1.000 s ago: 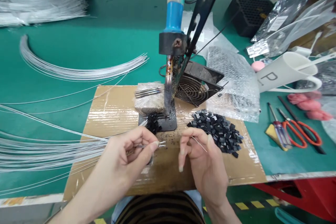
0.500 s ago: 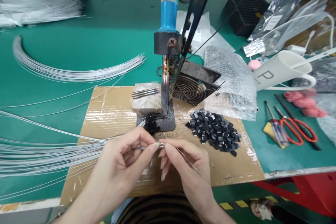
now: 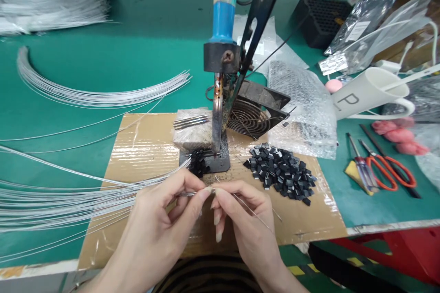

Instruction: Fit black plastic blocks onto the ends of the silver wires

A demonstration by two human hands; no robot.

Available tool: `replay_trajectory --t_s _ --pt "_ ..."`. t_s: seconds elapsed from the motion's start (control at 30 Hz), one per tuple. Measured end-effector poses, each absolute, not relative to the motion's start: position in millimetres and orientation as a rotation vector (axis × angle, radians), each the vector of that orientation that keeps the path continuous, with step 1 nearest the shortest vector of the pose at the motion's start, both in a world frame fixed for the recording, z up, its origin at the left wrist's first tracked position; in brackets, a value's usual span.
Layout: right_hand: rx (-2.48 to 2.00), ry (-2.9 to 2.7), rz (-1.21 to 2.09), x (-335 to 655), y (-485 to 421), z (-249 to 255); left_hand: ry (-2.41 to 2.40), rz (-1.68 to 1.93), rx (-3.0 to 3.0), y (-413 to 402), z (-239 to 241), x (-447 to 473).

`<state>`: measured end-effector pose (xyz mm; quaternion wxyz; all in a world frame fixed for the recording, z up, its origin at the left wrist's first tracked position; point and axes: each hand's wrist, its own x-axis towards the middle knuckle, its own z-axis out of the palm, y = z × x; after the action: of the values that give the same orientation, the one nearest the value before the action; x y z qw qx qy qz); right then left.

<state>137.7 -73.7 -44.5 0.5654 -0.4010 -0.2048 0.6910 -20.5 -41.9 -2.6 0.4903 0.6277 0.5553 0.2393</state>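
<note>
My left hand [image 3: 165,219] is closed in a pinch on the ends of a bundle of thin silver wires [image 3: 68,199] that fans out to the left. My right hand [image 3: 240,219] is closed too, its thumb and forefinger meeting the left fingertips at the wire ends, with one thin wire [image 3: 254,213] running back over its knuckles. Both hands hover over a taped cardboard sheet [image 3: 144,155]. Just beyond the fingers stands a blue-handled soldering iron in a black stand [image 3: 220,78], tip down over a small black base. A pile of small black parts [image 3: 280,171] lies to the right.
More curved wires [image 3: 85,94] lie on the green mat [image 3: 137,46], with bagged wire bundles [image 3: 51,0] at far left. Behind the stand sit a black fan [image 3: 254,110], bubble wrap [image 3: 302,110] and a white mug [image 3: 371,94]. Orange scissors [image 3: 388,169] and a screwdriver [image 3: 359,169] lie right.
My right hand, apart from the left a second ago, moved left and closed on the wire ends at my left fingertips. The hands have stayed joined since, shifting only slightly.
</note>
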Motion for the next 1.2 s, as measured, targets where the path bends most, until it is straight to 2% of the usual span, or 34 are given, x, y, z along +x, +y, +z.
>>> replay_trajectory --t_s 0.77,1.2 --pt "-0.828 -0.295 1.81 145.1 -64.3 -40.2 1.408 0.709 1.409 -41.4 -2.7 -13.1" --pt "-0.908 -0.244 1.742 134.5 -66.1 -38.4 1.508 0.812 1.434 -52.5 -7.1 -1.5"
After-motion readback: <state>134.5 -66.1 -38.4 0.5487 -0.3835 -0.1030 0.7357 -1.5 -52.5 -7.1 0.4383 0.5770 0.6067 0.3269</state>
